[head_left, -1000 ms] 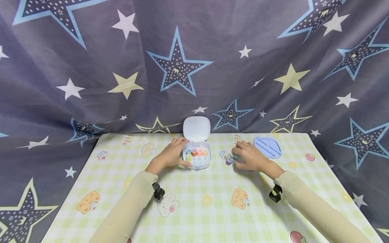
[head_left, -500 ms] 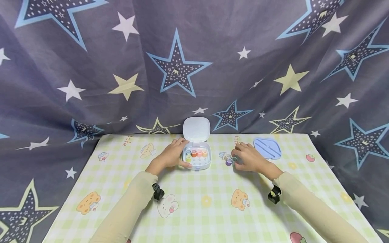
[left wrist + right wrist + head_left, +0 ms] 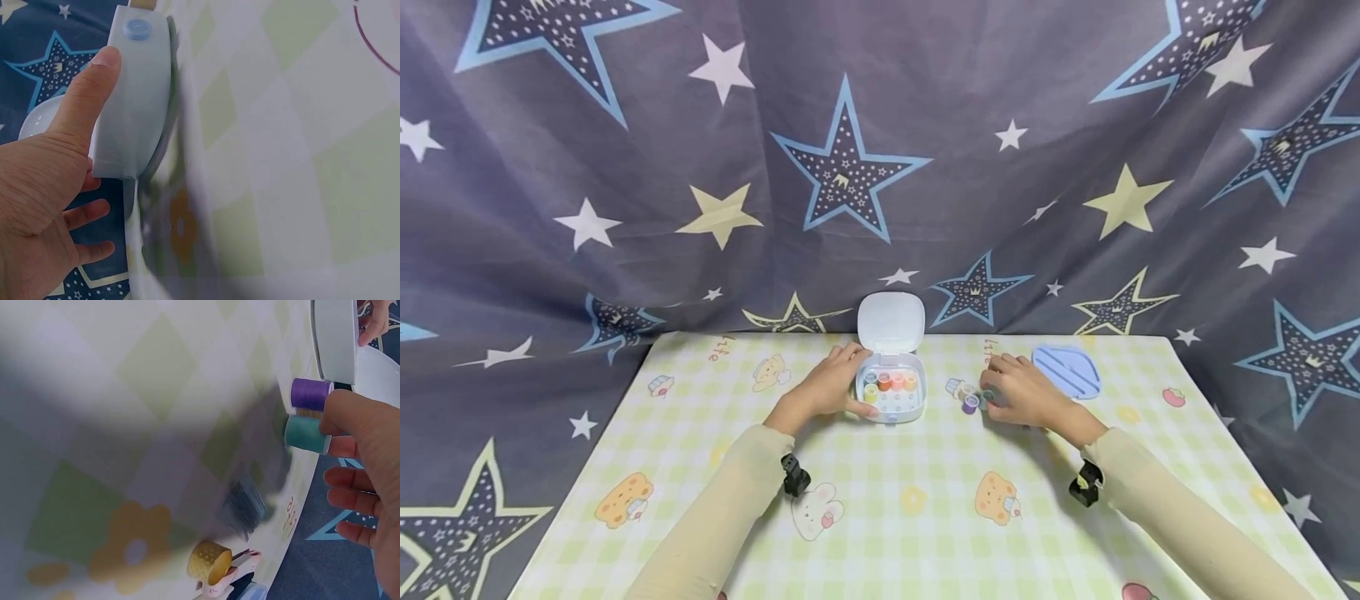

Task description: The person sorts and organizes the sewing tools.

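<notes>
My left hand (image 3: 833, 385) holds the left side of a pale plastic sewing box (image 3: 922, 398). In the left wrist view its thumb lies against the wall of the box (image 3: 137, 100), below a round blue catch. The lid (image 3: 891, 322) stands raised behind. Inside, a row of colored thread spools sits at the back, with a yellow-green spool (image 3: 871, 392) in front. To the right of the box, my right hand (image 3: 1026, 392) pinches a teal spool (image 3: 307, 434) between thumb and index finger. A purple spool (image 3: 310, 394) stands right beside it, and a tan spool (image 3: 307, 413) shows behind these two.
A blue plastic tray insert (image 3: 1067, 372) lies behind and right of the right hand. The right wrist view shows a yellow thimble (image 3: 209, 562), a packet of needles (image 3: 245, 503) and small scissors (image 3: 228, 584) on the checked tablecloth (image 3: 887, 517). A star-patterned curtain (image 3: 820, 50) hangs behind.
The head view has shifted slightly. Both hands keep their places, the left at the box and the right at the spools.
</notes>
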Motion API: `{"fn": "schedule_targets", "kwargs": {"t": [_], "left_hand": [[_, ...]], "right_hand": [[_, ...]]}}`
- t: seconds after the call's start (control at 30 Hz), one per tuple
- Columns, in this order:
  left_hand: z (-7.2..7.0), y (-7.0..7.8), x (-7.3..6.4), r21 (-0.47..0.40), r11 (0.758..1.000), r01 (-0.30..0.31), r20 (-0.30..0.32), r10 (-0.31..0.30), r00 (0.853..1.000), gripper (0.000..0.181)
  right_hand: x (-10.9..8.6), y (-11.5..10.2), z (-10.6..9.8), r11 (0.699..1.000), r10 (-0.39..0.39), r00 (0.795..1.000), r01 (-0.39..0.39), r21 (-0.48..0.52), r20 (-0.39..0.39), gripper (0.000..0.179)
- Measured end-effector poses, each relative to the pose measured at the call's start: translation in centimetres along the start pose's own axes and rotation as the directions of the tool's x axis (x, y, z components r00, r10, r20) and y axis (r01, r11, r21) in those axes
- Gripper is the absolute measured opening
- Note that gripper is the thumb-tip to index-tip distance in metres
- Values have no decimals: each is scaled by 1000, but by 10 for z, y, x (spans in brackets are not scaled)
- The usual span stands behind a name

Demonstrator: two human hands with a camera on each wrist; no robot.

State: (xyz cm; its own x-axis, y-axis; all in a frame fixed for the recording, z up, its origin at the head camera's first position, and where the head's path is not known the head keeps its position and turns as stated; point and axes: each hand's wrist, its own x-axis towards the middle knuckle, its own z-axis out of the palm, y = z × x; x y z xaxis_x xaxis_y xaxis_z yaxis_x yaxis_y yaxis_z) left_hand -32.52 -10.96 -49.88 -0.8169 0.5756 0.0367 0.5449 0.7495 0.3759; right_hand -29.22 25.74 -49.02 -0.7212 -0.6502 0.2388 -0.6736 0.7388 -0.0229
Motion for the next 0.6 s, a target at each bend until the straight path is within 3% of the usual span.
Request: {"fn": "schedule_targets", "kwargs": {"t": [0.37,0.6], "left_hand": [[2,2,1,9,1000,-3,-7,3,1000,110],[4,-2,1,22,1000,-3,-11,4,1000,110]], "right_hand": [[-7,2,-8,1000,20,999,-20,16,-41,22],[2,2,-20,1000,0,995,-1,-5,-98,22]]}}
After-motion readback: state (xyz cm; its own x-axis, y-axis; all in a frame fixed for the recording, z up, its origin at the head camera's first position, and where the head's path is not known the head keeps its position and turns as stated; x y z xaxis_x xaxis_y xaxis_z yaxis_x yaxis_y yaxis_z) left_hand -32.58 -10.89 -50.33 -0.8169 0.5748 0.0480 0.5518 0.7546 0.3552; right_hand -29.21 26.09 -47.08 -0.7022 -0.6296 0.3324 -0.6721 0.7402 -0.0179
